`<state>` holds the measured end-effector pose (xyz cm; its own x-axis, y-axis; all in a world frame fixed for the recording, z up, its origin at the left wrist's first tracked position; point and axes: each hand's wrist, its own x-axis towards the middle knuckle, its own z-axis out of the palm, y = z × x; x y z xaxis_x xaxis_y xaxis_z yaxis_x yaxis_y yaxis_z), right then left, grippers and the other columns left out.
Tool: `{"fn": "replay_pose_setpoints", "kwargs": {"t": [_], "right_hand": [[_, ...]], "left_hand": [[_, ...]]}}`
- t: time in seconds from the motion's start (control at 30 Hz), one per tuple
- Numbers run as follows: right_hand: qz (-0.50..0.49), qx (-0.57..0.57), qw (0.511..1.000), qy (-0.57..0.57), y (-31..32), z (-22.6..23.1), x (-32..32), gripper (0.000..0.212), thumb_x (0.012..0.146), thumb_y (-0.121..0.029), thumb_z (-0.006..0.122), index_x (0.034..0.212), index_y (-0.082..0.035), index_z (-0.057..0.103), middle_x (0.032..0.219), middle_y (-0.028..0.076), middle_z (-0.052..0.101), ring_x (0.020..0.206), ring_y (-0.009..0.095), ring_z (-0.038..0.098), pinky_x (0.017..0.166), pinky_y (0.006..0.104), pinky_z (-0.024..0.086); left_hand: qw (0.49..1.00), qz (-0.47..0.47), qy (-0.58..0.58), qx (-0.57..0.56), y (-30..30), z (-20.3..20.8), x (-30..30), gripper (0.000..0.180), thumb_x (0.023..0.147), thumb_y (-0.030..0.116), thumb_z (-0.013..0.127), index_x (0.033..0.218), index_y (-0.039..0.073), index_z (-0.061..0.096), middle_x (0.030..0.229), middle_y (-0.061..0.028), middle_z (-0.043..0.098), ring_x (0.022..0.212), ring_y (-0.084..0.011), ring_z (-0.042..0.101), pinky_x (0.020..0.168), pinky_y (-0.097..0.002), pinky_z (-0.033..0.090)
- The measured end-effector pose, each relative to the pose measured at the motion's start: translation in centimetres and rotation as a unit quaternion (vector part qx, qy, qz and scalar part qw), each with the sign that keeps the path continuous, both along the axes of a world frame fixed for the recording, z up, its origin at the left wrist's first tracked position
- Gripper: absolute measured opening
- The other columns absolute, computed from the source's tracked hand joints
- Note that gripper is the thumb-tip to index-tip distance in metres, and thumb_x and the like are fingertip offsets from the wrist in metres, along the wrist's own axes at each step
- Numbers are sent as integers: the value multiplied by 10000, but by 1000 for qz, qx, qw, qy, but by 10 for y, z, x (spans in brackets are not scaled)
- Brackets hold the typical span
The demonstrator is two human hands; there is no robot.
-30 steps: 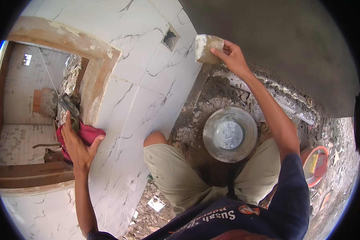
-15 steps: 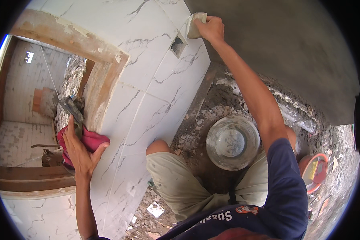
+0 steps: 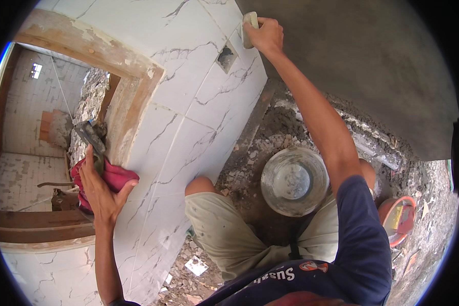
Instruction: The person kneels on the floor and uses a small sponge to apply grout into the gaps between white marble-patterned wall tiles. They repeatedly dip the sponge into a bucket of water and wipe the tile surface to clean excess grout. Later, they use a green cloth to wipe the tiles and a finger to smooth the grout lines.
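My right hand [image 3: 268, 35], at the top, is closed around a pale, block-like sponge [image 3: 250, 29] held against the white marbled tile wall [image 3: 204, 92], where it meets the grey wall. Just below and left of the sponge, a square hole [image 3: 226, 57] is cut through the tile. At the left, my left hand [image 3: 101, 191] is open, fingers stretched and thumb apart. It rests against a crumpled dark pink cloth [image 3: 120, 178] beside the wooden frame. Close to its fingertips is a dark, dirty tool-like object [image 3: 91, 136] whose kind I cannot make out.
A mortar-stained round basin [image 3: 295, 181] stands between my knees on rubble-strewn ground. To the right sits an orange-rimmed tub [image 3: 397, 222] with something red and yellow inside. A worn wooden frame [image 3: 135, 71] borders an opening on the left. The grey wall [image 3: 362, 56] rises at the right.
The sponge has turned more edge-on, its lower end shifting slightly right along the corner. My left hand keeps its place by the cloth.
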<state>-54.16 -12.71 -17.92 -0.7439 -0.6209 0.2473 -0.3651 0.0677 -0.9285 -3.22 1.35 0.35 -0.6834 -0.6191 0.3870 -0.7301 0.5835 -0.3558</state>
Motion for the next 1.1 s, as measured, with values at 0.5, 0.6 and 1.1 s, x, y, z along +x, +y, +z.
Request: {"fn": "replay_pose_setpoints", "kwargs": {"t": [0.5,0.6,1.1], "right_hand": [[-16,-65,997,48,10,-21,-2,515,873,-448,786,1225,-73,822,1015,183,825,963,352,800,923,454,610],[5,-34,999,3,8,-28,-1,491,876,-414,765,1218,-67,821,1136,193,797,1051,400,760,983,474,587],[-35,-89,995,38,19,-35,17,435,886,-338,788,1161,-1,811,1067,209,768,1008,425,744,924,488,579]], "left_hand": [[1000,18,4,1,2,1,-1,1358,716,744,864,1669,-34,287,1494,-264,525,1234,-456,527,1107,-553,399],[1000,14,-3,-4,3,0,5,1357,723,754,853,1671,-33,285,1479,-260,533,1205,-448,529,1092,-547,403],[1000,16,-8,0,1,0,1,1355,725,736,864,1662,-50,280,1491,-277,517,1246,-465,523,1129,-559,380]]}}
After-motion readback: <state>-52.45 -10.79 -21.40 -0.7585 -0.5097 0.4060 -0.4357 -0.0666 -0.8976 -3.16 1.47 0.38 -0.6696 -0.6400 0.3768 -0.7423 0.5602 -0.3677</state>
